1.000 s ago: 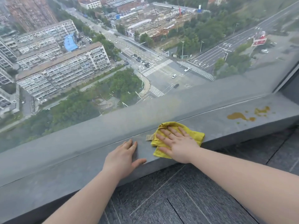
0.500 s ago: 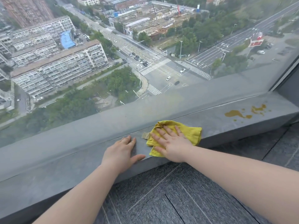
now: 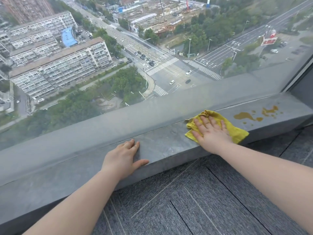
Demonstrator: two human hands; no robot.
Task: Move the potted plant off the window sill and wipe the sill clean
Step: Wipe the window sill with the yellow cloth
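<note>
Head view: looking down at a grey window sill [image 3: 160,146] that runs from the lower left up to the right corner, glass behind it
Right hand [image 3: 211,133]: laid flat, fingers straight and spread, pressing on a yellow cloth [image 3: 237,131] on top of the sill, right of its middle
Cloth: crumpled, lying flat on the sill; its far edge reaches the seam where the sill meets the window, its near corner hangs at the sill's front edge
Left hand [image 3: 123,158]: flat on the bare sill, fingers straight and close together, thumb stretched along the front edge; it holds nothing and is apart from the cloth
Stains: brownish-yellow spill [image 3: 245,116] on the sill just beside the cloth, toward the right corner, with a second patch [image 3: 269,110] and small drops further right (neither touched by the cloth)
Potted plant: not seen anywhere on the sill
Floor: dark grey carpet tiles [image 3: 194,200] below the sill's front edge
Outside: streets, a crossing and apartment blocks [image 3: 59,68] far below
</note>
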